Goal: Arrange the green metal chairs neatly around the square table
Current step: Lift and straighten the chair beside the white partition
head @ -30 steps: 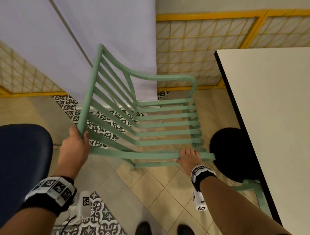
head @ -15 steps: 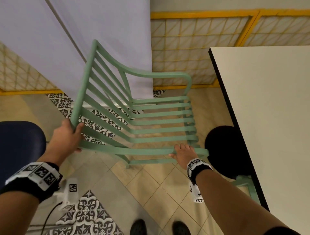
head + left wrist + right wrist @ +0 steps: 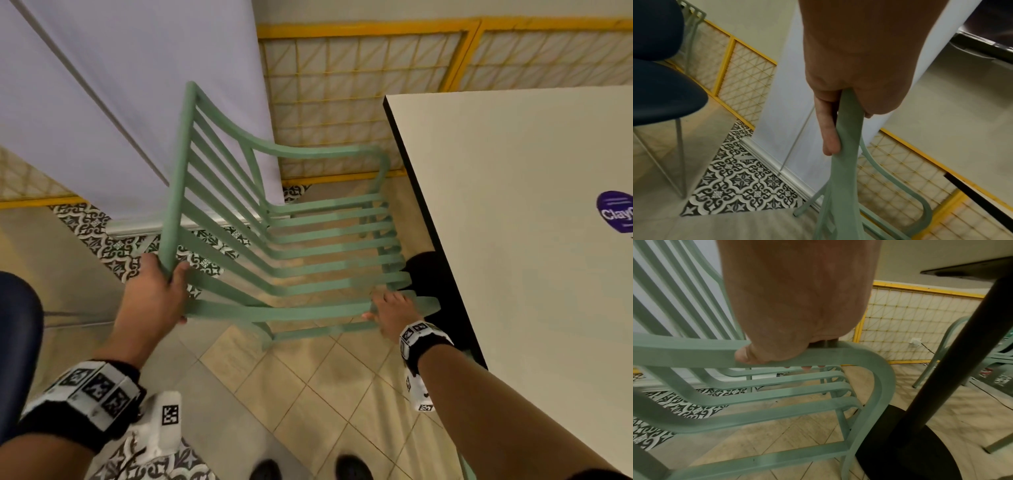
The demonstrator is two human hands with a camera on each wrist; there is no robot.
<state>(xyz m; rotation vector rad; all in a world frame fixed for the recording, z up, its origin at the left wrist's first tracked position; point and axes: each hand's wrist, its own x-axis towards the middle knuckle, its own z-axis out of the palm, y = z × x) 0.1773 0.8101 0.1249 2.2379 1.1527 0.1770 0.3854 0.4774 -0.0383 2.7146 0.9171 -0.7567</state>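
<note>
A green metal slatted chair (image 3: 308, 236) is held between my hands, left of the white square table (image 3: 513, 222). My left hand (image 3: 161, 291) grips the near corner of the chair's backrest frame (image 3: 846, 129). My right hand (image 3: 390, 308) grips the near side rail of the seat (image 3: 818, 353), fingers curled round it. The seat's front faces the table's edge, above the table's black round base (image 3: 431, 284). In the right wrist view the table's black post (image 3: 953, 353) stands close to the seat's front corner. A second green chair (image 3: 937, 356) stands beyond the post.
A white roll-up banner (image 3: 137, 85) stands right behind the chair. A yellow-framed mesh fence (image 3: 342, 85) runs along the wall. A dark blue chair (image 3: 17, 342) is at my left. A purple sticker (image 3: 616, 212) lies on the table. My shoes (image 3: 352, 469) are below.
The chair has shifted a little to the right, towards the table, with both hands keeping the same grips. My view has followed it.
</note>
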